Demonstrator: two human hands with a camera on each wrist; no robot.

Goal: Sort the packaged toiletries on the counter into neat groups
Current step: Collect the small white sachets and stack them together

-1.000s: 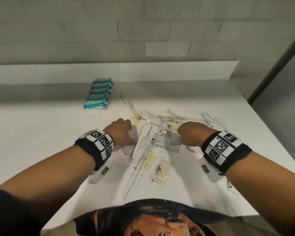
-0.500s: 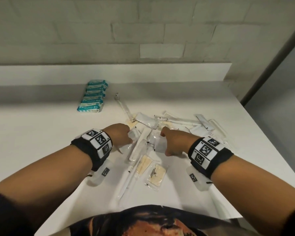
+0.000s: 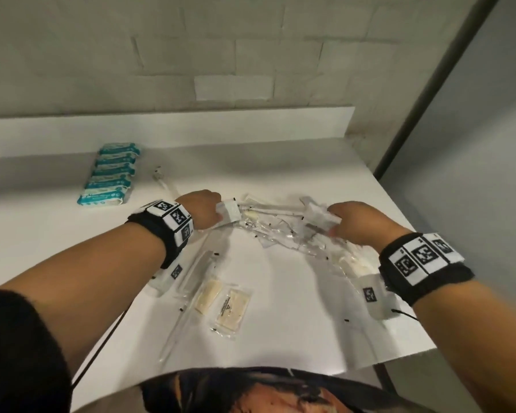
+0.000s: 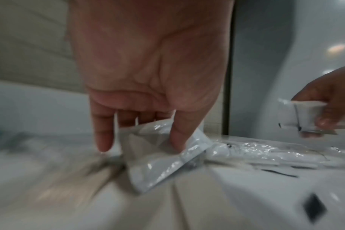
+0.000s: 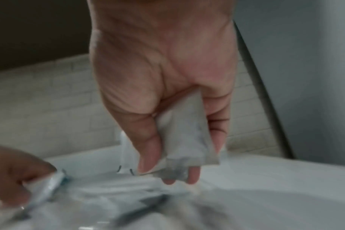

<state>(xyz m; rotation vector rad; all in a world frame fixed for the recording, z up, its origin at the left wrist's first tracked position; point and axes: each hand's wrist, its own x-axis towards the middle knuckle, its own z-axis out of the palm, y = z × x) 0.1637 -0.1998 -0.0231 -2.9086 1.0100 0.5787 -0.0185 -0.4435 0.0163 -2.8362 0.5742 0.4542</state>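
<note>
Head view: on the white counter (image 3: 295, 162), the left hand (image 3: 201, 208) grips a white packet (image 3: 228, 212) at the left edge of the loose packet pile (image 3: 280, 231); the right hand (image 3: 356, 225) grips a second white packet (image 3: 320, 217) at its right edge. Teal packs (image 3: 109, 177) sit in a row well left of the pile.

Left wrist view: thumb and fingers (image 4: 102, 132) pinch the crumpled packet (image 4: 159, 157).

Right wrist view: fingers (image 5: 148, 149) curl round the folded packet (image 5: 185, 140)

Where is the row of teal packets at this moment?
In the head view, the row of teal packets lies at the far left of the counter, near the back ledge, beyond the left hand and apart from the clear wrappers.
</note>
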